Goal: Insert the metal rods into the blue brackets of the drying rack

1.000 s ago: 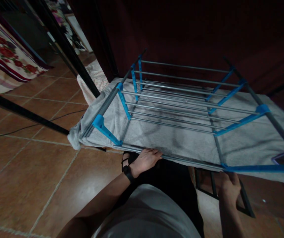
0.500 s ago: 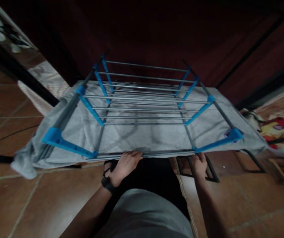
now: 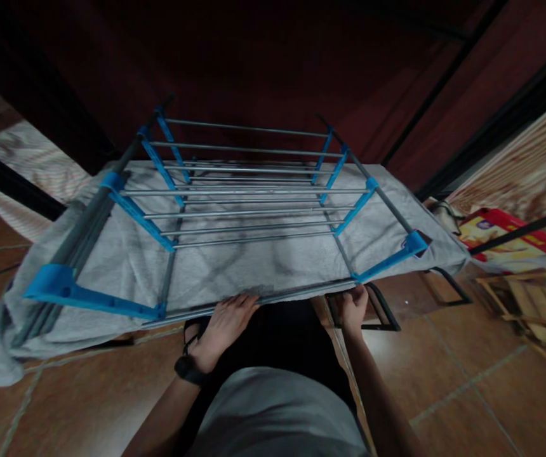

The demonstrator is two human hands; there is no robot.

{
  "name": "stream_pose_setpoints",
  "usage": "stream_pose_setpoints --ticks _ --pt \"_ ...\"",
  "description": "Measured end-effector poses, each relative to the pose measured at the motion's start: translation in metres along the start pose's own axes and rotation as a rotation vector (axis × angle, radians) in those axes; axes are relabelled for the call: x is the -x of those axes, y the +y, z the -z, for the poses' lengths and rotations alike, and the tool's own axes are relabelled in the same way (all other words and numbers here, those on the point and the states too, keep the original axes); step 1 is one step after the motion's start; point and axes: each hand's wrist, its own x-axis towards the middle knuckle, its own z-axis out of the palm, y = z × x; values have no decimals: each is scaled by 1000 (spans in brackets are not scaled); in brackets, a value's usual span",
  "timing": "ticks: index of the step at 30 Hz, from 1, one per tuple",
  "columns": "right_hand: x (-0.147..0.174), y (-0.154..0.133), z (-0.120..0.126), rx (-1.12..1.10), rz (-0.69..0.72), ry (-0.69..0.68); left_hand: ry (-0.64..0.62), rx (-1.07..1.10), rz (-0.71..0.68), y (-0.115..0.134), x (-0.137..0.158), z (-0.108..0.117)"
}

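Observation:
A drying rack (image 3: 249, 226) with grey metal bars and blue plastic joints lies across a surface draped with a light grey cloth (image 3: 273, 257). My left hand (image 3: 229, 317), with a dark band on its wrist, is closed over the rack's front rail, left of the middle; its thumb is hidden. Near the front right corner, below a blue joint (image 3: 385, 261), my right hand (image 3: 353, 308) has its fingers curled at the same rail and cloth edge. What its fingertips touch underneath is hidden.
A dark red panel (image 3: 254, 57) rises behind the rack. To the right are a red and yellow box (image 3: 506, 238) and a slatted wooden piece (image 3: 534, 304). Striped cloth (image 3: 30, 171) lies at left behind a black bar (image 3: 11, 184). Brown floor tiles (image 3: 463, 368) surround everything.
My view has turned right, so the rack, cloth and both hands appear further left. Both hands keep their places on the rack's front rail.

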Motion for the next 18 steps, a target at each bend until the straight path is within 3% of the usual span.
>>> stream_pose_setpoints --ticks 3,5,9,11,15,18 --pt "26 -13 -10 160 158 76 -10 -11 11 3 1 2" --pt "37 -26 -18 234 312 -89 -34 -4 28 7 2 5" --pt "45 -50 -46 273 664 -583 -86 -13 27 14 0 10" --pt "47 -59 -62 296 815 -750 -95 -23 27 15 0 12" --pt "45 -65 -80 382 942 -898 -37 -21 -13 15 11 16" --pt "40 -62 -82 418 977 -916 97 -24 18 8 34 19"
